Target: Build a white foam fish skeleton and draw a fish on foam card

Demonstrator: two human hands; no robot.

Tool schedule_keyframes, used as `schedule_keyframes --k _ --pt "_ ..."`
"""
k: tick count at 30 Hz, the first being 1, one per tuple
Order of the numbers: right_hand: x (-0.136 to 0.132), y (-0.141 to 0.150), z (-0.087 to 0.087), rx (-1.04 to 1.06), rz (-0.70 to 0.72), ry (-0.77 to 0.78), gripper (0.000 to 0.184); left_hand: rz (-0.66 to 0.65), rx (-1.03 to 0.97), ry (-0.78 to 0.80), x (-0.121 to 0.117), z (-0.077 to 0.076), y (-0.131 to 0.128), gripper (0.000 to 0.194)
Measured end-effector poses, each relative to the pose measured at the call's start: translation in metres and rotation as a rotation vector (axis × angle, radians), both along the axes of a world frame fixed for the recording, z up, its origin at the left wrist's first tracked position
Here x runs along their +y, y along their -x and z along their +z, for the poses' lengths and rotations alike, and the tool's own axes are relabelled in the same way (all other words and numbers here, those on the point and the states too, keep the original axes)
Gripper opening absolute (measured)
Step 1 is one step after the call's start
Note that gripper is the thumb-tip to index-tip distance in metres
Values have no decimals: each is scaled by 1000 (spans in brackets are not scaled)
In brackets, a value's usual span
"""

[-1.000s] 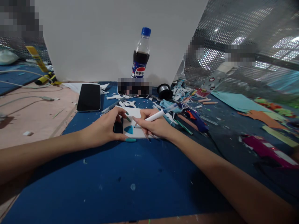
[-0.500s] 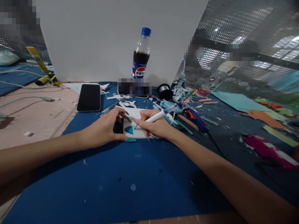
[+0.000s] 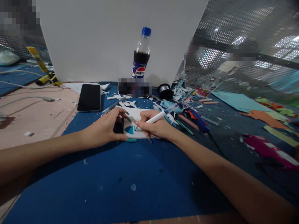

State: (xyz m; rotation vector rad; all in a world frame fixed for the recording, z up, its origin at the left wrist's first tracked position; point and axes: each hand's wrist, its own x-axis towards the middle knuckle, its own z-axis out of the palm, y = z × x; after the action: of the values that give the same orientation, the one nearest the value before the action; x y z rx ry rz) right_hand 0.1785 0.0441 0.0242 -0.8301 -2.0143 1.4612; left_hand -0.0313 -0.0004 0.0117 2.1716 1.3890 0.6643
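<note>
My right hand is closed round a white marker pen with a clear blue end. The pen slants down to the left, its tip at the face of a white card. On the card is a solid blue patch, with a small blue mark beside it. My left hand curves round the card's left part, thumb along the near edge and fingers on the far side, holding it on the blue mat. My fingers and the pen hide part of the card.
A phone lies beyond my left hand. Behind the card stand a cola bottle, a second phone and a spool. Scraps, a blue glue gun, coloured sheets and a magenta tool fill the right side.
The pen tip and my right fingers have shifted very slightly to the right on the card. My left hand and the card look the same.
</note>
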Motion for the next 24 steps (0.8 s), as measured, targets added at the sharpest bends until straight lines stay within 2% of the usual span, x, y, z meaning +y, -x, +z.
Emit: schedule_keyframes --k 16,24 --pt "-1 -1 -1 22 26 15 42 0 -17 1 0 2 -1 60" --pt "0 -2 1 -25 32 -68 41 0 -4 12 -1 2 0 60"
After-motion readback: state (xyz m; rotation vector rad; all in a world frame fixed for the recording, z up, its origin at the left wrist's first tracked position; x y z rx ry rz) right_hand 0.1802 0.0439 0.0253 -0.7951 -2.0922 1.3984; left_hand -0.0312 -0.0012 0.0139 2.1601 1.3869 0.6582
